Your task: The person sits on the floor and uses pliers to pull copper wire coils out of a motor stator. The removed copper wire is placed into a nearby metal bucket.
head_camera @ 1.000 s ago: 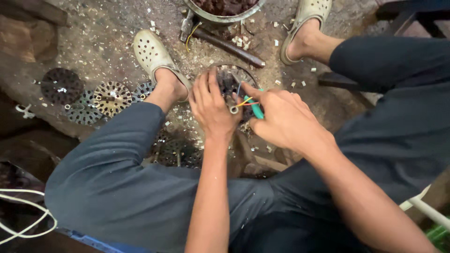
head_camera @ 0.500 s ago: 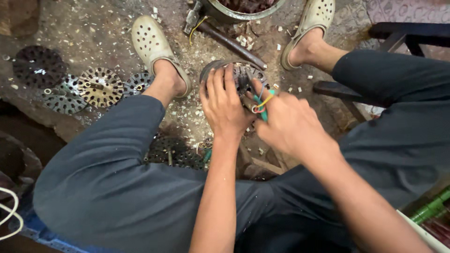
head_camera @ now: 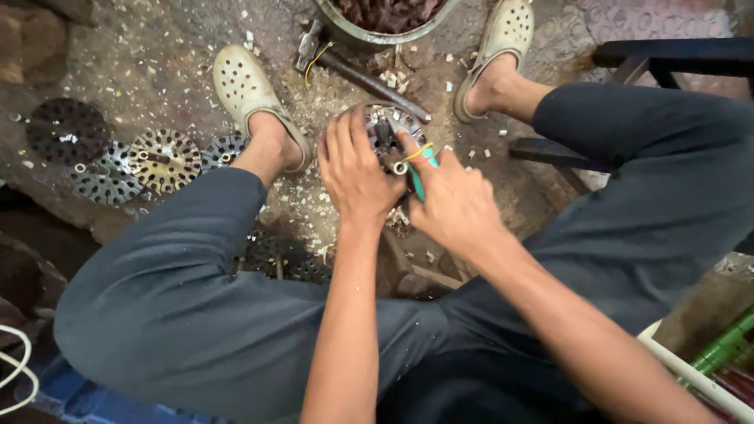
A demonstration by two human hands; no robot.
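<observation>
A round metal motor part (head_camera: pixel 386 126) with slots sits on the dirty ground between my feet. My left hand (head_camera: pixel 353 169) lies over its left side and grips it. My right hand (head_camera: pixel 452 204) holds a green-handled tool (head_camera: pixel 420 174) with its metal tip pressed into the middle of the part. A thin yellow wire (head_camera: pixel 418 151) loops by the tool tip. My dark trouser legs frame the work on both sides.
Several perforated metal discs (head_camera: pixel 161 157) lie at the left. A metal bowl (head_camera: pixel 369 31) of dark scrap stands at the top, with a hammer (head_camera: pixel 361 71) beside it. A dark stool (head_camera: pixel 667 59) is at the right. Green rods (head_camera: pixel 726 345) lie at lower right.
The view has shifted, so the discs and the feet appear further right and down. Both hands have stayed on the round part, with the green tool still at its middle.
</observation>
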